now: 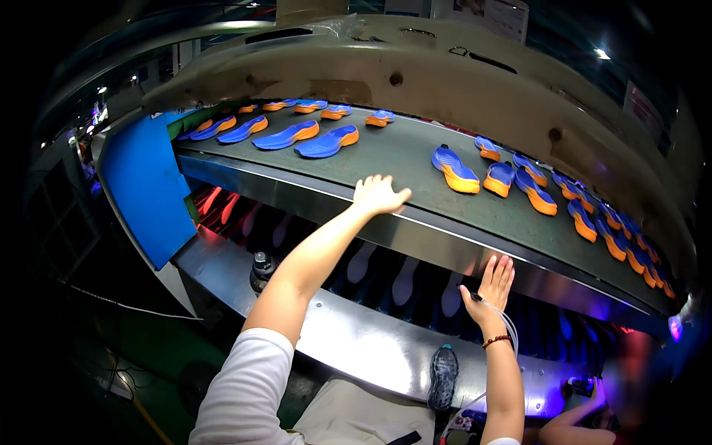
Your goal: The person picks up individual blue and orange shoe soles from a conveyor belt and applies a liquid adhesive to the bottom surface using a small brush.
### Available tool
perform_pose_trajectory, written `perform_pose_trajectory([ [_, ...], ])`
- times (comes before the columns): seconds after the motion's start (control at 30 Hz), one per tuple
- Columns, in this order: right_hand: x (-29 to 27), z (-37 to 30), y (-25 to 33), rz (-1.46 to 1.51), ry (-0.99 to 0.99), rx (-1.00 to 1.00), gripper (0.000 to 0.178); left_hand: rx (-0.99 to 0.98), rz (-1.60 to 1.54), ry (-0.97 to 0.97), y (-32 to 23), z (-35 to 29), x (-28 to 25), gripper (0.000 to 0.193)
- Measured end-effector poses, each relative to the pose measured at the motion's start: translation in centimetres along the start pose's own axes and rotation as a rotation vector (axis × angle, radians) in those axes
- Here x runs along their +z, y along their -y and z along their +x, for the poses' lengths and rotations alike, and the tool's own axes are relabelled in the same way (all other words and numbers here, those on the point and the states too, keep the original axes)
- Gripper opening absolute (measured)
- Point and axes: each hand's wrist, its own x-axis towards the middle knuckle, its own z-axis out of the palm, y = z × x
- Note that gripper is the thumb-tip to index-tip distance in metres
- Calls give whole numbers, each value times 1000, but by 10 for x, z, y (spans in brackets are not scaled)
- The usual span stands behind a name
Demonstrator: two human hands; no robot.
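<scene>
My left hand (pixel 378 196) rests at the front edge of the upper conveyor belt (pixel 400 167), fingers spread and holding nothing. My right hand (pixel 492 288) lies against the metal front rail (pixel 423 231), its fingers stretched out. A thin clear tube (pixel 507 317) with a small black end passes by the right thumb and wrist. Blue and orange shoe soles lie on the belt. The closest to my left hand are a sole (pixel 327 142) to its left and another sole (pixel 455 170) to its right.
Below the belt, a lower level carries pale soles (pixel 404 282). A metal ledge (pixel 348 334) in front holds a dark shoe (pixel 443 378) and a black bottle-like object (pixel 262 271). A beige machine housing (pixel 430 67) arches over the belt. Another person's arm (pixel 578 419) shows at lower right.
</scene>
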Motion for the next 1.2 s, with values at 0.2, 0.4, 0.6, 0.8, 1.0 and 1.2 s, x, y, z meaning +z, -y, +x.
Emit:
perform_pose_trajectory([
  [0.2,39,-1,-15,-77,-120,-37,100,30,123,239,-24,46,15,96],
  [0.4,44,0,-17,-78,-154,-63,99,377,-84,-176,-98,80,59,98],
  [0.6,43,3,-17,-148,-174,-136,98,391,156,-280,-94,75,56,60],
  [0.8,45,-3,-31,-261,-188,-78,99,475,270,-265,-93,15,33,54],
  [1.0,30,-7,-34,-159,-230,-68,105,635,-549,-691,-57,-72,17,40],
  [1.2,-17,4,6,-381,85,-38,87,-24,-1209,-798,-16,-114,40,31],
])
